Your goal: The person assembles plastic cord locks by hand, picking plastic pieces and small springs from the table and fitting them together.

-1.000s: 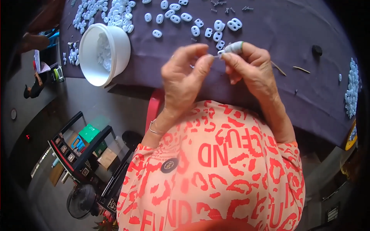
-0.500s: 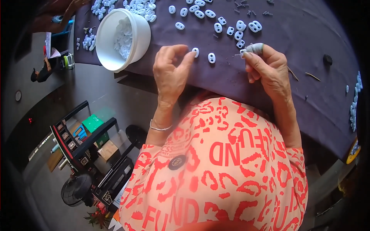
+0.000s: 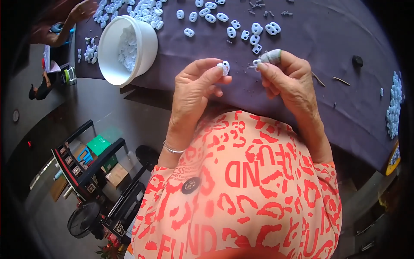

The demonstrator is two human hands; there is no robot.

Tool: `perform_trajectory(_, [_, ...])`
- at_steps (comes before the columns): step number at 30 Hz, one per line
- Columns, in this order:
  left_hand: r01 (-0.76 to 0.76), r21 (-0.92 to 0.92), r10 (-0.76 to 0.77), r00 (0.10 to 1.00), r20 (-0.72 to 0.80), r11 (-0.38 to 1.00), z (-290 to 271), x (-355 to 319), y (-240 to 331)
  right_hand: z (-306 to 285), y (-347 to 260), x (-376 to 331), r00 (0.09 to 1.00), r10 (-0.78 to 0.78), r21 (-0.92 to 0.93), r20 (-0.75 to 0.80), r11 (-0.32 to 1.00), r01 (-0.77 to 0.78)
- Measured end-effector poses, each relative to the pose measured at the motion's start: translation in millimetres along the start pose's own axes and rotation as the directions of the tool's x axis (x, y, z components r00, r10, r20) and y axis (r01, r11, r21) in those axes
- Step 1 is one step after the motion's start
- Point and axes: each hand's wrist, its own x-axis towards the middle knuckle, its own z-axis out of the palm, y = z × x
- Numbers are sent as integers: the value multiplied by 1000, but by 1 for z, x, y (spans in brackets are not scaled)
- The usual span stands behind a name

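My left hand [image 3: 196,84] pinches a white oval cord-lock piece [image 3: 223,69] between thumb and fingertips. A second white oval shows right behind it; whether it is held too, I cannot tell. My right hand [image 3: 291,77], its index finger wrapped in pale tape, is closed on a small white plunger-like piece [image 3: 257,63] with a thin metal spring [image 3: 250,67] sticking out toward the left hand. The two hands are a short gap apart over the dark cloth. Beyond the right hand lie loose two-holed ovals [image 3: 231,32] and smaller notched white pieces [image 3: 245,35].
A white tub [image 3: 148,47] of white pieces leans at the left table edge, beside a pile [image 3: 146,13]. Springs [image 3: 257,4] lie at the far side. Thin sticks [image 3: 341,80], a black lump [image 3: 357,61] and another pile [image 3: 394,103] are rightward. Another person's hand [image 3: 84,11] is far left.
My left fingers have taken hold of a white oval from the cloth. My right hand, still holding the small piece with its spring, has come nearer the left. The whole view has shifted slightly.
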Motion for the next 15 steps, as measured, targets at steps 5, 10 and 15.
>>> perform_trajectory(5, [99,-83,-91,991,103,992,5,-1,-2,3,-7,-4,999,39,-31,8,999,-39])
perform_trajectory(10, [176,-186,-142,973,183,967,5,-1,-7,7,-8,-7,998,59,-40,-3,997,-59])
perform_trajectory(15, [208,-234,-159,964,212,950,4,-2,-9,10,-9,-9,999,32,-72,-17,997,-33])
